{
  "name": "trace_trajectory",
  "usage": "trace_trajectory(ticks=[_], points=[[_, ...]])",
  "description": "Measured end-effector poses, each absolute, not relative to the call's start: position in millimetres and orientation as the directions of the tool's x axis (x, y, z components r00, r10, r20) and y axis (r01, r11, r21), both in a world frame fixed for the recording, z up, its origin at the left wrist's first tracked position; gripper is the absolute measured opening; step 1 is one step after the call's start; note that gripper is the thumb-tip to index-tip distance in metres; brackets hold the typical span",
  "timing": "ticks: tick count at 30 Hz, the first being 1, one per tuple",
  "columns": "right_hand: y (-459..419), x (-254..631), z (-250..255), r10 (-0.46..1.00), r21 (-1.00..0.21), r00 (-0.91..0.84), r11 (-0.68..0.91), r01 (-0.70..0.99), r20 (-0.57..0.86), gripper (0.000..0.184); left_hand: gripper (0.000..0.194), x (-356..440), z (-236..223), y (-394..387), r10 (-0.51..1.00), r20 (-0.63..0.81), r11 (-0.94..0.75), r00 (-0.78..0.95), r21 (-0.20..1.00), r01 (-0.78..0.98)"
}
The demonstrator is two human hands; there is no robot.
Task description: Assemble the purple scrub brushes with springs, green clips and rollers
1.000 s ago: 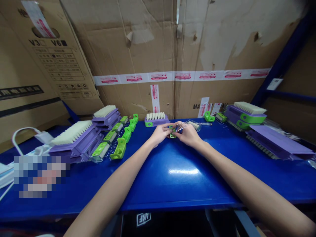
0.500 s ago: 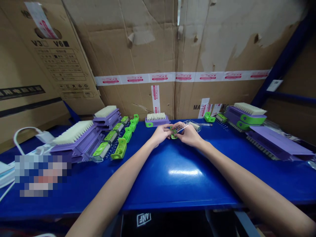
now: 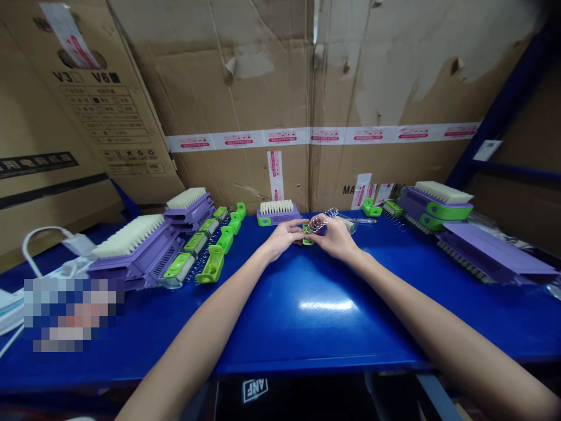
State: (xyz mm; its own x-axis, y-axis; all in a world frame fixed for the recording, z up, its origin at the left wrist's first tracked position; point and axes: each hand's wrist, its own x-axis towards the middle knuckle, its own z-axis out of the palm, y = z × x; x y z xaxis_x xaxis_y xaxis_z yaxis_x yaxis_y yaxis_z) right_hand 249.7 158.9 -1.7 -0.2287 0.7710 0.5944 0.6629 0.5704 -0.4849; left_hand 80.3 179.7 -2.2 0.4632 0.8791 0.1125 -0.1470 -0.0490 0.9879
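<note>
At the middle back of the table, my left hand (image 3: 284,238) grips a small green plastic bracket (image 3: 308,235) from its left side. My right hand (image 3: 333,236) is closed on a metal coil spring (image 3: 321,221), its fingertips against the bracket. The spring tilts up to the right, its lower end at the bracket; whether it is seated there is hidden by the fingers. Just right of my right hand lie a clear plastic piece (image 3: 348,225) and a screwdriver (image 3: 366,221). A purple brush head (image 3: 280,218) with pale bristles stands behind my left hand.
On the left are stacked purple brush parts (image 3: 131,245), green-topped clear pieces (image 3: 179,266), springs (image 3: 193,266) and green brackets (image 3: 213,266). More purple brush parts (image 3: 495,251) and a green bracket (image 3: 371,207) are on the right. White cables (image 3: 33,245) lie far left; cardboard (image 3: 245,88) rises behind.
The spring has shifted slightly and now tilts more steeply, its upper end higher. The bracket has turned a little between my fingers. Both hands remain in nearly the same place.
</note>
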Motion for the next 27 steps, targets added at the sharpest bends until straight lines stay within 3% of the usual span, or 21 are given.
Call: trace_trajectory(ticks=[8, 19, 27], points=[[154.4, 250.1, 0.2, 0.75, -0.552, -0.335, 0.651, 0.521, 0.57, 0.021, 0.052, 79.3, -3.7, 182.9, 0.886, 0.125, -0.115, 0.446, 0.992, -0.048], [156.6, 246.7, 0.0, 0.751, -0.508, -0.23, 0.605, 0.613, 0.618, 0.016, 0.058, 80.4, -2.7, 179.9, 0.878, 0.14, -0.072, 0.458, 0.984, -0.163], [155.2, 249.0, 1.3, 0.767, -0.569, -0.25, 0.617, 0.544, 0.591, 0.017, 0.057, 81.8, -2.8, 180.0, 0.883, 0.12, -0.09, 0.454, 0.992, -0.088]])
